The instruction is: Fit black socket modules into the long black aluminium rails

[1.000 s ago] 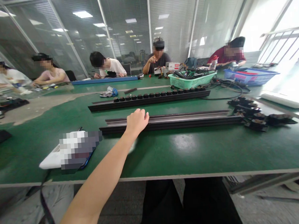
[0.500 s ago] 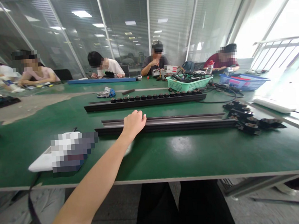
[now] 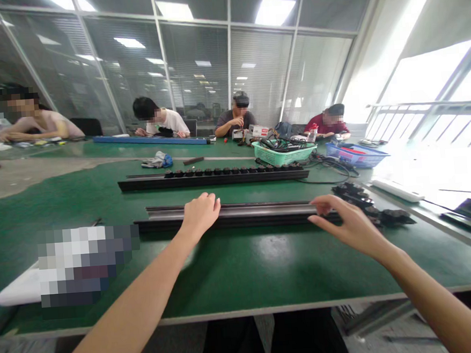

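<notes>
A long black metal channel rail [image 3: 258,211], open at the top, lies across the table in front of me. My left hand [image 3: 201,211] is closed over the rail left of its middle, knuckles up, its fingertips partly hidden. Over the rail's right end my right hand [image 3: 345,217] has thumb and fingers apart with nothing visible between them. Just behind that hand is a pile of small black parts [image 3: 352,194], partly covered by it. Farther back lies a second black rail [image 3: 215,179], topped by a row of small black pieces.
A green basket [image 3: 284,156] of cables and a blue basket [image 3: 359,157] stand at the back right. A white device [image 3: 19,283] lies at left, its surroundings blurred out. A blue-grey glove [image 3: 157,160] and a long blue bar [image 3: 152,140] lie farther back. Several people sit opposite.
My right hand has come into view from the right and reached the rail's right end. My left hand stays on the rail. The view has shifted and tilted upward.
</notes>
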A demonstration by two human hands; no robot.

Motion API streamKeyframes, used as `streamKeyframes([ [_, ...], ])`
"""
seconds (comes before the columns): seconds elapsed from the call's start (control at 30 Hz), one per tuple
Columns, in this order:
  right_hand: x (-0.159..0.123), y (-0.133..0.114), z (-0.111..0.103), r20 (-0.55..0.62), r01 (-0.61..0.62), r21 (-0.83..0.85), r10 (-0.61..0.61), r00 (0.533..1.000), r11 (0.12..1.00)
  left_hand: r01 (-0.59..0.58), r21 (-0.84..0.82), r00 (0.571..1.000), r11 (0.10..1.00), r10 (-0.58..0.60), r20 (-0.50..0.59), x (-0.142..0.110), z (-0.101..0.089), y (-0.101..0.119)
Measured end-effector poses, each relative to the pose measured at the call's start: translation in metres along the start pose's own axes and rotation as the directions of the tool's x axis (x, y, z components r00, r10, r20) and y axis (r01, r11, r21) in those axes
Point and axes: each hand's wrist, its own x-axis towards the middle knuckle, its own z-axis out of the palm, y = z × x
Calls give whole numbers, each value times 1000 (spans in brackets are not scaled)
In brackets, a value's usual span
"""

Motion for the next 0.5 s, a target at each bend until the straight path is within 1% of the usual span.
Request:
streamKeyframes([
  [0.07,10,17,17,98,40,-41,-36,995,998,-2,7,1000,1000,2,-1,0,0,-1],
  [0.13,24,35,34,223,74,-96,-51,974,993,-1,8,1000,1000,1,-6,0,-1,-1],
  [0.2,41,47,47,349,75,-104,-34,937,992,-1,5,1000,1000,1,-20,0,-2,0],
  [0.23,49,50,51,416,70,-86,-28,909,994,-2,1,1000,1000,2,-27,-1,-2,0],
  [0.3,64,49,56,523,29,-40,-4,852,999,-7,-11,999,1000,7,-38,-1,-4,2],
  [0.37,76,42,56,589,-8,-12,13,808,1000,-16,-24,999,1000,15,-46,-2,-7,3],
  [0.43,83,34,55,615,-19,-5,18,788,1000,-22,-29,998,999,20,-58,-2,-8,3],
  [0.5,87,28,54,612,-16,-16,23,791,1000,-21,-29,997,999,19,-74,-1,-9,2],
])
